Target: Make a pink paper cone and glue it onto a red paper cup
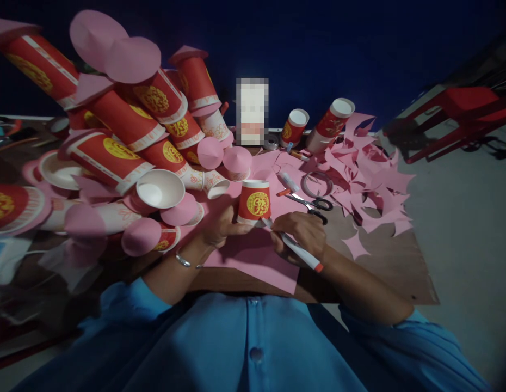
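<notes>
A red paper cup [255, 202] with a gold round emblem stands upside down on a sheet of pink paper [273, 267]. My left hand [225, 226] is closed on the cup's lower left edge, with the thumb along the rim. In my right hand [300, 231] is a white marker [302, 250] with a red end, its tip close to the cup's lower right edge on the paper. Whether the tip touches the paper I cannot tell. Just beyond the right hand lie black-handled scissors [314, 206] and a roll of tape [317, 185].
Stacked red cups with pink cone tops [133, 60] crowd the table's left side. Pink paper scraps [355, 174] pile up on the right. Two upright cup stacks [330, 125] stand at the back, near a pixelated upright object [253, 111]. A red stool [452, 120] stands beyond the table.
</notes>
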